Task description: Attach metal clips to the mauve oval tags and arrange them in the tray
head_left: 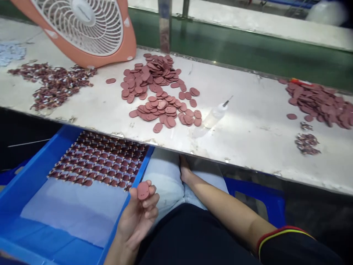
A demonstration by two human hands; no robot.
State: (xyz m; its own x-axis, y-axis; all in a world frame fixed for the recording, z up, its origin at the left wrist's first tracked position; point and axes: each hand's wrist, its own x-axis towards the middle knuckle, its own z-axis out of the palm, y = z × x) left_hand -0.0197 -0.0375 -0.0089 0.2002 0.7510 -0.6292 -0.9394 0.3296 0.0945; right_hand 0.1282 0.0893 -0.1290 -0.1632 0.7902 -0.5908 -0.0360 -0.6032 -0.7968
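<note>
My left hand (142,209) pinches a dark pink oval piece (143,191) with small dark holes, beside the right rim of a blue crate (142,165). My right hand (185,172) rests low over the lap at the table's front edge; its fingers are hidden, so what it holds cannot be seen. Rows of small dark red parts (96,162) lie on a white sheet (74,209) in the crate. On the table (242,147) are piles of pink ovals (154,79) and a clear bottle with a thin needle tip (213,116).
An orange fan (110,60) stands at the back left, behind a heap of small dark red parts (59,86). More pink ovals (320,101) and a few small parts (307,143) lie at the right. A metal post (164,29) rises behind the table.
</note>
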